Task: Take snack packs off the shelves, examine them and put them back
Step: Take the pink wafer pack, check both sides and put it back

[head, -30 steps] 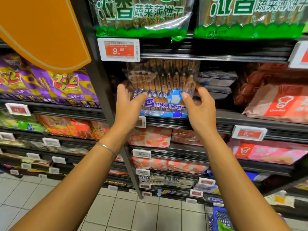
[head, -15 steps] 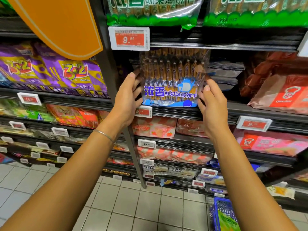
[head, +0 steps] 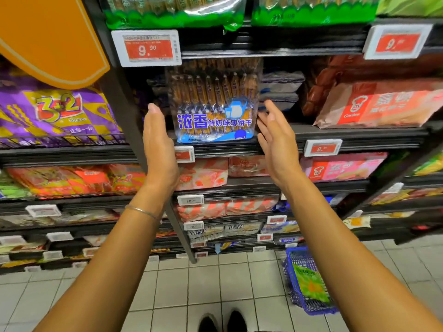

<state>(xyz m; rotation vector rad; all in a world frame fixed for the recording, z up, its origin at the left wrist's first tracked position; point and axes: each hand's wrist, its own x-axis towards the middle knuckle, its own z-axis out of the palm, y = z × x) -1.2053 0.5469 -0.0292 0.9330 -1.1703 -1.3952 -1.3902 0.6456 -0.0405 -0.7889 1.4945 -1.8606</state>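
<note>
Supermarket aisle: the blue biscuit pack (head: 215, 111) stands on the centre shelf (head: 359, 137). Left hand (head: 158, 144) and right hand (head: 278, 144) flank it, fingers straight, gripping nothing; it seems put back, others remain.

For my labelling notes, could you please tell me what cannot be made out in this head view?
Head view:
green packs: names cut off by the top edge.
top right price tag: digits after 9 blurred.
small tag below the blue biscuit pack: print blurred, edge behind the left hand.

Biscuit pack (head: 214, 109) on shelf (head: 359, 137), between both hands.
</note>
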